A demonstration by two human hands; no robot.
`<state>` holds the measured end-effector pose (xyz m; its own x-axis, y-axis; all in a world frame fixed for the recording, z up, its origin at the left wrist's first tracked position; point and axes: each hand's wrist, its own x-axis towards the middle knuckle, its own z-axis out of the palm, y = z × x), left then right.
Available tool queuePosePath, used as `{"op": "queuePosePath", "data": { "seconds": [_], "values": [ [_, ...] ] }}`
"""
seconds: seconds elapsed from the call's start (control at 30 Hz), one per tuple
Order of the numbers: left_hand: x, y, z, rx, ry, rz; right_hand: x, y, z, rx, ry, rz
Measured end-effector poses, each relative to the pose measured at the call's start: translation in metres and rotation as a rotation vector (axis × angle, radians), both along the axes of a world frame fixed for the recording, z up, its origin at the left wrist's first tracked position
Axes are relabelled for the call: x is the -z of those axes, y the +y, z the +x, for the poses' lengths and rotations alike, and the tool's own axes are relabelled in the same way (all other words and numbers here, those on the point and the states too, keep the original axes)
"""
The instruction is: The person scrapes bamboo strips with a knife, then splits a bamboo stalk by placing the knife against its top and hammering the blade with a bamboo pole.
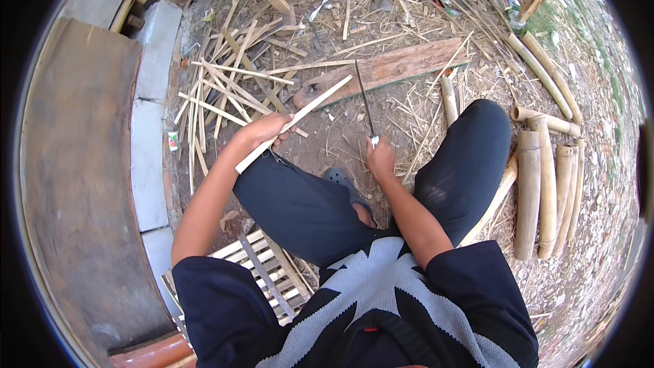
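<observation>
A seated person's left hand [262, 129] clasps a bamboo strip [294, 123] while the right hand [380, 159] grips a knife [365, 102], shaving apparently under way.

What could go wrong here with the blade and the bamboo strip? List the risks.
1. The right hand holds the long knife blade up, close to the left hand gripping the bamboo strip; a slip could cut fingers.
2. Both hands work above the knees, so a glancing stroke might reach a leg.
3. Loose bamboo splinters litter the ground near the sandalled foot.
</observation>
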<state>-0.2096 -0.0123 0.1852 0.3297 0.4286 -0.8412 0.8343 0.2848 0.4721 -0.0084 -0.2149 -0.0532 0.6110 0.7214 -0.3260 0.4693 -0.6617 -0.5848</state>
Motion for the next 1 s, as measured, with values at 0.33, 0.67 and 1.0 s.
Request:
{"op": "queuePosePath", "data": {
  "seconds": [0.33, 0.67, 1.0],
  "values": [
    [0.003, 0.013, -0.007, -0.078, -0.041, -0.081, 0.001, 0.009, 0.005, -0.032, 0.001, 0.041],
    [0.006, 0.01, -0.01, -0.036, -0.069, -0.044, -0.013, 0.02, 0.004, -0.054, -0.023, 0.14],
    [-0.002, -0.004, -0.009, -0.013, -0.062, -0.032, -0.028, 0.003, 0.0, 0.046, -0.007, 0.118]
  ]
}}
